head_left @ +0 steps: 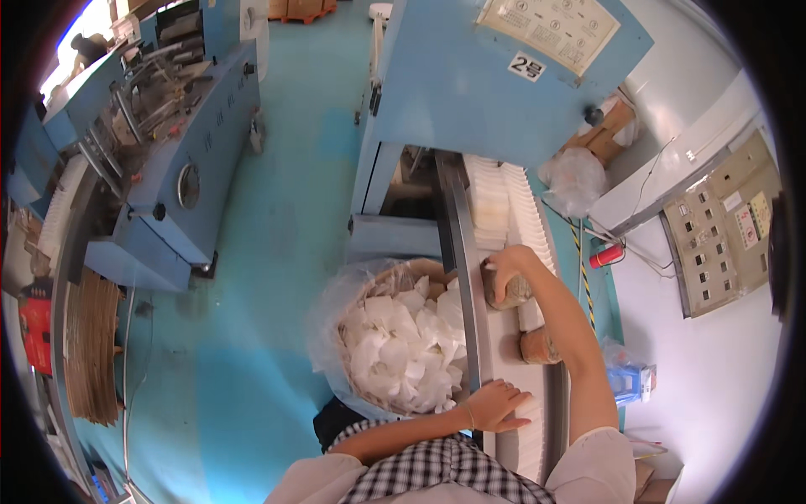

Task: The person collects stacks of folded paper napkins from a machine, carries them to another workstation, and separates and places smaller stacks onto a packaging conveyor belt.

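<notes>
A long narrow trough (504,357) runs away from me at my right side. Rows of thin white pieces (525,214), packed on edge like paper, stand along it. My right hand (512,267) reaches far up the trough, its fingers curled over a brownish rounded block (510,294); its underside is hidden. A second block, reddish-brown (534,345), sits nearer, partly covered by my right forearm. Close to my body, my left hand (499,406) lies palm down across the trough with fingers apart. Its fingertips are at the near white pieces (526,445), and nothing shows in its grip.
Left of the trough stands a bin lined with clear plastic (327,336), full of white scraps (399,340). A blue machine (470,92) rises ahead; another blue machine (189,168) stands left. A red fire extinguisher (606,255) and an electrical panel (722,227) are right.
</notes>
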